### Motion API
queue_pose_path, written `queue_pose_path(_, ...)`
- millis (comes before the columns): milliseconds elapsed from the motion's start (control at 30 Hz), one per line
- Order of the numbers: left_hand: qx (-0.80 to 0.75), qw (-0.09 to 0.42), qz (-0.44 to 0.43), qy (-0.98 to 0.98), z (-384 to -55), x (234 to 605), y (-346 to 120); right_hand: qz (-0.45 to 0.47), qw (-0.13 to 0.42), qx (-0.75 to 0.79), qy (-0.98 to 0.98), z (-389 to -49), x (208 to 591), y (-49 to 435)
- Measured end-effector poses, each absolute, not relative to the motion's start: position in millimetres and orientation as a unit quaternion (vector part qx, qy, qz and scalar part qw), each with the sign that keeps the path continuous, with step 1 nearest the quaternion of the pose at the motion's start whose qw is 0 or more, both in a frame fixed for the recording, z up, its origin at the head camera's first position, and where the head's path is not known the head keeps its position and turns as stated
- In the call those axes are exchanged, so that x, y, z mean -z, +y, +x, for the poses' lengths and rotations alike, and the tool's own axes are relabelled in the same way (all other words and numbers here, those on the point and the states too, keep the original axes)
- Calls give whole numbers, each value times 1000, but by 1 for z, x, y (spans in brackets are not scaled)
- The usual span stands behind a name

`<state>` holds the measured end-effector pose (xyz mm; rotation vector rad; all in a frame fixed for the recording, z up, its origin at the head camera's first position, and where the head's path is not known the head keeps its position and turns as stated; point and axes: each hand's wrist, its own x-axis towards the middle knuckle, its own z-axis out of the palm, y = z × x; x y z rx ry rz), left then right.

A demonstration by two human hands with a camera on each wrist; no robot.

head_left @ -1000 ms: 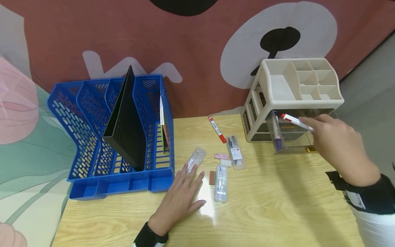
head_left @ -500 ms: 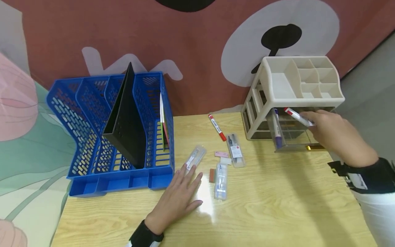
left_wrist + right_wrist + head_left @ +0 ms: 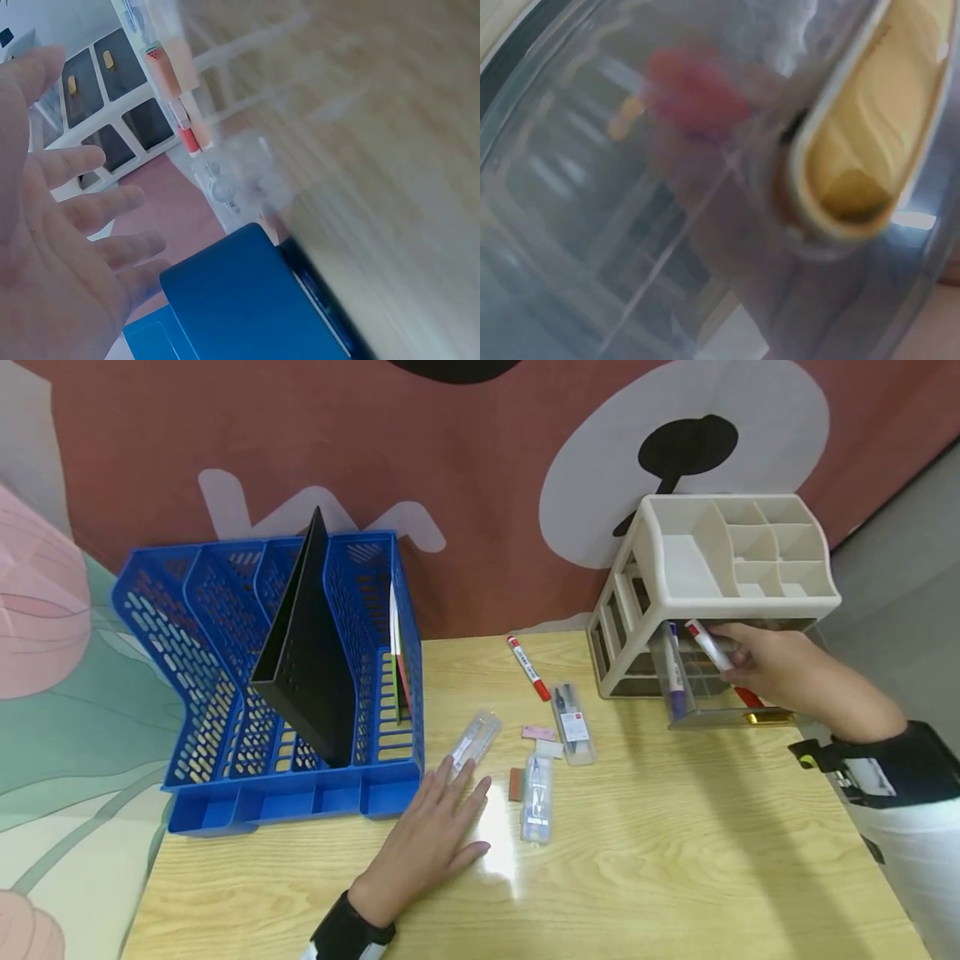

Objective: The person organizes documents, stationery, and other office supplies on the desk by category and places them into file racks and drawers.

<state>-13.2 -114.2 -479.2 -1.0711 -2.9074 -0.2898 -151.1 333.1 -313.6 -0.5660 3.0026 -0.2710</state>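
Observation:
My right hand (image 3: 787, 668) pinches a white marker (image 3: 709, 647) with red ends, tilted down into the open clear drawer (image 3: 712, 720) of a white desk organizer (image 3: 690, 568). A purple-ended marker (image 3: 675, 681) stands along the drawer's left side. In the right wrist view, the gold drawer handle (image 3: 870, 142) is close up, and a blurred red patch (image 3: 694, 90) shows through the clear plastic. My left hand (image 3: 427, 843) lies on the table with fingers spread, fingertips at a clear plastic case (image 3: 477, 742); in the left wrist view, its fingers (image 3: 105, 210) are extended.
A blue file rack (image 3: 292, 797) holding a black binder (image 3: 307, 685) stands left. Between rack and organizer lie a red marker (image 3: 528, 668), two more clear cases (image 3: 536, 802), a pink eraser (image 3: 538, 732), a white one (image 3: 549, 749) and a brown block (image 3: 515, 785).
The marker in my right hand has gone lower into the drawer and tilted more steeply, its lower red end now showing below the fingers. My left hand stays nearly still.

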Motion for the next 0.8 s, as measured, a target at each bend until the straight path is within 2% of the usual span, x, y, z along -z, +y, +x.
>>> queue_pose_path(400, 95, 28, -337, -936, -16, 479, -119, -113, 157, 147, 970, -155, 312, 316)
queue_pose_path(800, 93, 52, -337, -935, -15, 475, -125, -91, 147, 129, 976, -150, 311, 308)
